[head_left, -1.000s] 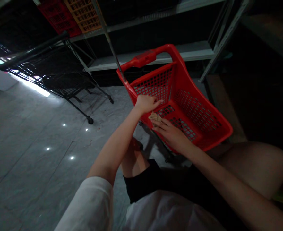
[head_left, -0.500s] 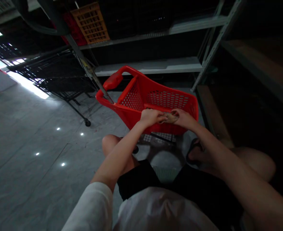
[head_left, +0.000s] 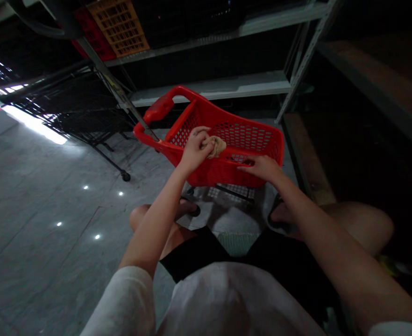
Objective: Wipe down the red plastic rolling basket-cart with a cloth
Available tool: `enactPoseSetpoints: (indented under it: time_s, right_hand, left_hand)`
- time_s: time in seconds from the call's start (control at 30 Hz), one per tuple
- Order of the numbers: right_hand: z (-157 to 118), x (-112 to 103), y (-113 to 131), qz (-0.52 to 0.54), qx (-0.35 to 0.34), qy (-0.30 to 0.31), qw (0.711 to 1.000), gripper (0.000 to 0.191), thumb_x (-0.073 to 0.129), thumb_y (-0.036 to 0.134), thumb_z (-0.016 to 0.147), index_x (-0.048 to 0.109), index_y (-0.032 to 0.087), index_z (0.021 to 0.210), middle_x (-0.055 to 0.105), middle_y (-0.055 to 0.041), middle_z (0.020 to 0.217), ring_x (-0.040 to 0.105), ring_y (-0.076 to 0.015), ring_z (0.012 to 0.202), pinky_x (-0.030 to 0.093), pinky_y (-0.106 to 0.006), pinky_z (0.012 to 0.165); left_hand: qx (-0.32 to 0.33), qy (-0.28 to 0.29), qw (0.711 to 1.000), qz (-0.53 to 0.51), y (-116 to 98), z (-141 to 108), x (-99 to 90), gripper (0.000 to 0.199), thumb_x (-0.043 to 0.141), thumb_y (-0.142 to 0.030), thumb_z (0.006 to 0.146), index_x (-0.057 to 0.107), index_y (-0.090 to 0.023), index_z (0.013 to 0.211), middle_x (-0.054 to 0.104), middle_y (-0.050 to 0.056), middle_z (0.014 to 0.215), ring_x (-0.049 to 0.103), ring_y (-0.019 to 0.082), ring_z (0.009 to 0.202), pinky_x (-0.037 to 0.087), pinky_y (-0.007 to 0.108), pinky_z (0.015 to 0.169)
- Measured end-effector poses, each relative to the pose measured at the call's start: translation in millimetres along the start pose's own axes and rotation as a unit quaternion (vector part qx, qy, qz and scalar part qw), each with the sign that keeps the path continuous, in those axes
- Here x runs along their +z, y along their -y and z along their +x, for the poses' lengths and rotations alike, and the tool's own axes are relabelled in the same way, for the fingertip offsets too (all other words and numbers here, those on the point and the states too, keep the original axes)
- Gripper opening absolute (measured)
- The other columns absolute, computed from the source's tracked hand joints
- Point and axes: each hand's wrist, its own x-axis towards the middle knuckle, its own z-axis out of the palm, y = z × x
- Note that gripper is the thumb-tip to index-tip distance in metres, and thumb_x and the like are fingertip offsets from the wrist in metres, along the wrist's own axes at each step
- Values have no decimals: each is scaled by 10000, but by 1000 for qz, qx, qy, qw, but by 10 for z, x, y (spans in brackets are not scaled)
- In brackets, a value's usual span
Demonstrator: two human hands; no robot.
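Beige cloth, crumpled, is clasped in the left hand, its folds squeezed between the thumb and the fingers and sticking out past them. Hand and cloth are over the near long edge of the red basket, nearer the handle end than the far right corner. The right hand is at that same near edge, toward the right corner, with some fingers bent at the rim and one stretched out; whether it grips the rim cannot be told. No cloth shows in it.

The basket stands on a dark wheeled frame on the grey floor. Its red handle rises at the left end, and a metal pole slants up and left from the handle's near corner. Left of the basket is a black cart. Behind it runs a metal shelf rack, with an orange crate and a red crate side by side on the higher level. The person sits with knees apart, a sandalled foot on each side.
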Motion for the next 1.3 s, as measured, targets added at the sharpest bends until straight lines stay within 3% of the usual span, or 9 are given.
enactPoseSetpoints:
  time_s: [0.17, 0.27, 0.37, 0.5, 0.67, 0.87, 0.97, 1.13, 1.3]
  right_hand:
    - [14, -27, 57, -45, 4, 19, 999, 513, 641, 676, 1001, 858, 280, 1244, 859, -83, 1136, 787, -305, 1015, 574, -363, 825]
    - [12, -42, 91, -86, 3, 30, 996, 546, 586, 685, 1023, 858, 273, 1257, 856, -95, 1159, 787, -314, 1027, 575, -368, 831]
    - [21, -49, 96, -113, -7, 38, 993, 530, 559, 649, 1039, 859, 270, 1256, 856, -98, 1169, 791, -319, 1050, 574, -365, 833]
    - [50, -64, 40, -146, 1, 39, 989, 448, 581, 526, 1021, 847, 284, 1288, 858, -86, 1182, 792, -314, 1063, 563, -351, 812]
    - [76, -80, -76, -156, -28, 51, 986, 486, 525, 578, 1057, 868, 287, 1241, 868, -81, 1099, 788, -290, 985, 539, -339, 780]
    - [116, -48, -166, -127, -29, 47, 990, 489, 549, 642, 1045, 894, 313, 1155, 866, -63, 1110, 779, -286, 949, 522, -337, 722]
    - [131, -10, -131, -107, -33, 40, 993, 504, 548, 660, 1042, 898, 311, 1134, 867, -70, 1041, 775, -289, 930, 519, -346, 719]
    - [167, 55, -40, -83, -7, 47, 995, 630, 548, 789, 989, 897, 287, 1143, 859, -100, 1036, 776, -315, 934, 548, -379, 761]
    - [243, 71, -80, -22, 44, 32, 998, 817, 211, 677, 1121, 897, 233, 1123, 849, -147, 1138, 780, -337, 1099, 573, -413, 889]
  left_hand:
    - [-14, 160, 976, 148, -228, -222, 213, 201, 608, -301, 1067, 625, -201, 1240, 774, 101, 1191, 740, 242, 1126, 543, 393, 1067]
    - [-29, 144, 952, 268, -329, -310, 496, 354, 563, -376, 1109, 603, -150, 1378, 791, 137, 1126, 747, 294, 1123, 487, 480, 1164]
    - [-42, 107, 944, 308, -427, -368, 782, 347, 488, -431, 1139, 701, -164, 1200, 796, 160, 1115, 730, 322, 1165, 461, 520, 1198]
    - [40, 113, 947, 297, -495, -425, 1009, 323, 468, -391, 1149, 719, -200, 1219, 793, 118, 1142, 723, 293, 1160, 472, 490, 1191]
    - [151, 160, 927, 303, -186, -388, 689, 333, 419, -230, 1143, 697, -202, 1325, 786, 101, 1192, 711, 248, 1196, 458, 431, 1216]
    - [84, 148, 941, 292, 394, -327, -243, 340, 413, -212, 1110, 731, -216, 1228, 771, 105, 1113, 715, 259, 1143, 407, 492, 1307]
    - [53, 120, 954, 268, 561, -368, -493, 295, 437, -243, 1098, 727, -265, 1153, 754, 85, 1078, 703, 270, 1163, 367, 524, 1339]
    - [-31, 32, 967, 251, 553, -530, -311, 296, 447, -264, 1095, 699, -238, 1249, 737, 127, 1254, 625, 306, 1380, 272, 587, 1384]
    - [-54, 30, 964, 258, 297, -645, 132, 343, 463, -263, 1111, 679, -197, 1368, 702, 162, 1426, 559, 320, 1495, 276, 606, 1392]
